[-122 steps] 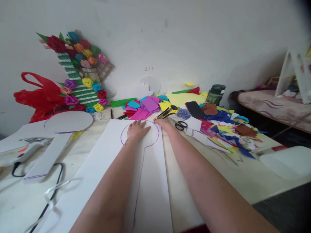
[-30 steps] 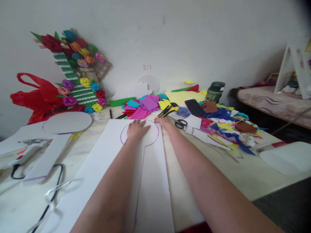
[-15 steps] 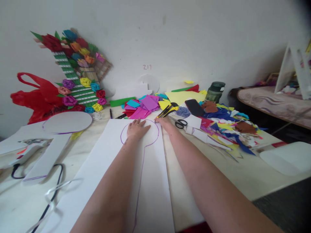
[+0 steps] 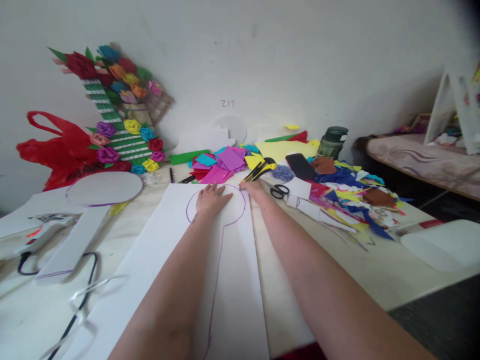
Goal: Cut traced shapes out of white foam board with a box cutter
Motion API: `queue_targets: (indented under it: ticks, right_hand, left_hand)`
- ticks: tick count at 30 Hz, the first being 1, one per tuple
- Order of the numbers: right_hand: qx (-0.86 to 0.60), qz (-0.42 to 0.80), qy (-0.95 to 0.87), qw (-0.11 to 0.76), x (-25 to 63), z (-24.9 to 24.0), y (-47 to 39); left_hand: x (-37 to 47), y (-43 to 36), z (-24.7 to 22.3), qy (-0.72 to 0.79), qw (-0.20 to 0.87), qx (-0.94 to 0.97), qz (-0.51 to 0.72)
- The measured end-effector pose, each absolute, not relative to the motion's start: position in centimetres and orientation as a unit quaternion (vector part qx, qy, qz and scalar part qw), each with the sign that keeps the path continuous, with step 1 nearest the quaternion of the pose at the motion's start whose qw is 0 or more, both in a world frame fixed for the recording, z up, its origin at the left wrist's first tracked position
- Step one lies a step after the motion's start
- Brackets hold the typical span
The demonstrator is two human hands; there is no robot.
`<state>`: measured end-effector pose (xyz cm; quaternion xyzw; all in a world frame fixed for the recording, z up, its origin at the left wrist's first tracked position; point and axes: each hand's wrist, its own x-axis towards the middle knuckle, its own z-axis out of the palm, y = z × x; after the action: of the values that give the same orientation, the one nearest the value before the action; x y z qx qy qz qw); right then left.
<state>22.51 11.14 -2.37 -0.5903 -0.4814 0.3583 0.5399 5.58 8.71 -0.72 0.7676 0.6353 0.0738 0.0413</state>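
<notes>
A large white sheet of board [image 4: 240, 280] lies in front of me, marked with a purple outline of a circle above a long straight strip. My left hand [image 4: 212, 201] rests flat inside the circle, fingers spread on the board. At the circle's upper right edge, my right hand [image 4: 252, 190] is closed around a yellow and black utility knife [image 4: 259, 170]. The knife's low end meets the board near the purple line; its handle slants up and away. Black-handled scissors [image 4: 279, 191] lie just right of my right hand.
Coloured paper pieces [image 4: 225, 162] sit behind the board. A phone [image 4: 300, 166], a green bottle [image 4: 333, 141] and scraps [image 4: 360, 192] are at right. On the left are a glue gun [image 4: 45, 232] with its cord, a white round-topped cutout [image 4: 107, 189] and a flower-decorated piece [image 4: 125, 142].
</notes>
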Motion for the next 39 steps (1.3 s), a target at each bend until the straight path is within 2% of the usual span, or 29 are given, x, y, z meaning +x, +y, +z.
queue_targets:
  ticks: [26, 32, 39]
  right_hand:
    - [-0.657, 0.327, -0.503, 0.456, 21.8, -0.6, 12.6]
    - [-0.658, 0.324, -0.501, 0.460, 21.9, -0.9, 13.0]
    - [-0.655, 0.317, -0.472, 0.498, 21.4, -1.3, 11.7]
  left_hand:
    - [6.8, 8.5, -0.8, 0.678, 0.038, 0.726, 0.113]
    - [7.2, 8.3, -0.7, 0.679, 0.028, 0.724, 0.118]
    - [7.4, 8.2, -0.8, 0.602, -0.008, 0.792, 0.105]
